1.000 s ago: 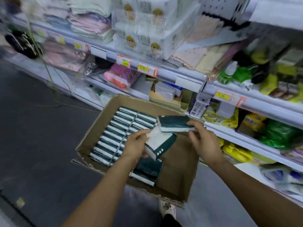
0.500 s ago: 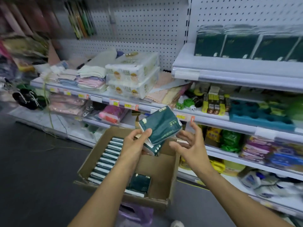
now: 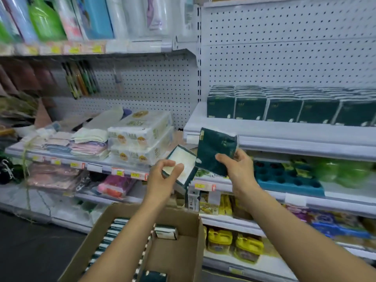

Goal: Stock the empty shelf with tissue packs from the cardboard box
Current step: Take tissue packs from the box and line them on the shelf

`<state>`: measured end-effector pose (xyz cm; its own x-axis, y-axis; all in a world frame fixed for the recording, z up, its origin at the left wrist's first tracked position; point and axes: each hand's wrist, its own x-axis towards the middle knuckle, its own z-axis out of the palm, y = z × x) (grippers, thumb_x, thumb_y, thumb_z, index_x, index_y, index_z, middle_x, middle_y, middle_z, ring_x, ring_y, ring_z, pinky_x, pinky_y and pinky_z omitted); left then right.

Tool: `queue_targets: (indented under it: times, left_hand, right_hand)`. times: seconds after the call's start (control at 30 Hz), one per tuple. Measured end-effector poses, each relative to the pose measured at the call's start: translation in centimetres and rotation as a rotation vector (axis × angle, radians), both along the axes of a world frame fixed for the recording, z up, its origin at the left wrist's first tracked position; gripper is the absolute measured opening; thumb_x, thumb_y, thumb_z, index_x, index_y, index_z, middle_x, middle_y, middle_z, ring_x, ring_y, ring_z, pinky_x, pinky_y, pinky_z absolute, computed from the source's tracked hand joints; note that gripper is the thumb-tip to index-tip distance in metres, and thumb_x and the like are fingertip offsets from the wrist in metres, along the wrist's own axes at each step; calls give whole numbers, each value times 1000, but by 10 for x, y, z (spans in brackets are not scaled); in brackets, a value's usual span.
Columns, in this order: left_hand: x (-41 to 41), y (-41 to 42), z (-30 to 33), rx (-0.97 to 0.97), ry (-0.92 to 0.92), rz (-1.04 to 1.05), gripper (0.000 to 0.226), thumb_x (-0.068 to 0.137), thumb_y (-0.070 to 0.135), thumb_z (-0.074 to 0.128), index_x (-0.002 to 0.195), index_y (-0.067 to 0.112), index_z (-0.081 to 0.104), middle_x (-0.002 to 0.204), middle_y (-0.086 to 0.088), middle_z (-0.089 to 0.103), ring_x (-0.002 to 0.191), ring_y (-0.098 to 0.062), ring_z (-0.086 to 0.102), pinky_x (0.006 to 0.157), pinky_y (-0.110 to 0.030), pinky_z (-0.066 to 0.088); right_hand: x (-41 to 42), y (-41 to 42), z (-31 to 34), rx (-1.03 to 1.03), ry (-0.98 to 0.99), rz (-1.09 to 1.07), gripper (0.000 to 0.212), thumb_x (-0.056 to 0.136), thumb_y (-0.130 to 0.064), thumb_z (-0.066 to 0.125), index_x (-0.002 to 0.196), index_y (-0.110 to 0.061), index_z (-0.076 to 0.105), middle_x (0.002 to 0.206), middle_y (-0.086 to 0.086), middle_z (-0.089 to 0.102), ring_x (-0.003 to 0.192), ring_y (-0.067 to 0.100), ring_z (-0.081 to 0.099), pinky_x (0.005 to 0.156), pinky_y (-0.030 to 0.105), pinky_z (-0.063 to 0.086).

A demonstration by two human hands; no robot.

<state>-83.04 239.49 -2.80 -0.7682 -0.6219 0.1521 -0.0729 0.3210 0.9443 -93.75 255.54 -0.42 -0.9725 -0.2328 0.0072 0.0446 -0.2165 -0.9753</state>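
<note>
My left hand (image 3: 162, 180) grips a dark green tissue pack (image 3: 184, 165) with its white side facing me. My right hand (image 3: 236, 169) holds a second dark green tissue pack (image 3: 215, 149), raised just below the front edge of the white shelf (image 3: 284, 133). Rows of the same green packs (image 3: 284, 106) stand along the back of that shelf. Below my arms lies the open cardboard box (image 3: 179, 251), with several packs (image 3: 114, 231) lined up on its left side and a few loose ones (image 3: 165, 232) inside.
White wrapped tissue bundles (image 3: 140, 137) and folded cloths (image 3: 89, 143) fill the shelf to the left. A teal tray (image 3: 289, 178) and yellow containers (image 3: 234, 243) sit on lower shelves at right. Pegboard (image 3: 284, 47) backs the shelving. Dark floor (image 3: 30, 251) lies at left.
Both hands rose from the box toward the shelf. The right hand, open half a second ago, now holds one pack; the left keeps the other. My view tilted upward.
</note>
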Motion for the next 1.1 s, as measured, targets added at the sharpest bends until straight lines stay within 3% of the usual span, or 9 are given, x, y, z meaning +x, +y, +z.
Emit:
queue_targets:
  times: [0.03,0.1,0.17,0.23,0.37,0.53,0.73,0.87,1.1]
  left_hand:
    - [-9,-5,3,-22,3,-1,18,89,42,67,101,32,58,114,7,56,91,0,53,70,-19,48]
    - [-28,-10,13,-38,32,-3,18,84,44,70,96,44,56,114,-5,60,92,-12,58,78,-33,52]
    - [-50,-11,25,-33,62,3,20,77,48,67,92,51,55,108,-10,63,91,-23,63,83,-45,54]
    - [-73,-12,38,-37,117,12,19,83,40,69,95,48,56,111,-2,59,94,-23,61,85,-47,54]
    - [-118,-18,54,-33,181,28,20,88,29,68,101,38,57,115,5,56,93,-23,58,84,-48,55]
    - [-152,-27,57,0,208,72,19,90,24,68,104,32,58,114,2,58,88,-27,62,72,-44,57]
    - [-165,-47,54,-9,193,90,20,88,25,70,100,36,59,115,10,57,95,-25,59,82,-49,56]
    - [-174,-61,59,4,180,73,20,88,22,70,101,33,60,114,5,59,92,-28,60,79,-46,57]
    - [-183,-83,63,74,170,11,20,89,17,70,102,30,61,106,-1,63,82,-23,58,60,-27,51]
  right_hand:
    - [-15,6,10,38,57,-30,19,84,-6,71,100,-9,61,100,10,70,87,21,69,71,30,58]
    - [-47,14,30,166,232,-100,20,85,-12,71,101,-8,60,95,6,68,85,21,68,64,25,56]
    - [-80,18,51,376,454,-177,25,84,-21,72,104,-16,58,98,1,66,89,21,65,69,30,55]
    - [-111,19,71,620,625,-241,33,85,-30,70,113,-24,54,109,-4,64,95,20,61,78,40,52]
    - [-167,13,92,914,777,-156,42,89,-32,67,127,-28,49,125,-5,58,95,24,63,79,37,48]
    - [-223,-1,70,938,850,264,46,86,-21,73,128,-24,55,132,-3,57,123,20,52,102,39,43]
    - [-248,-14,53,1031,1162,197,59,83,-34,75,136,-28,52,134,-6,52,123,16,46,95,36,47]
    - [-263,-33,50,1066,1268,136,60,83,-32,75,138,-24,52,143,-6,50,135,16,41,102,36,43]
    - [-295,-55,51,1117,1416,93,61,81,-27,78,136,-15,55,147,2,47,142,21,33,116,33,17]
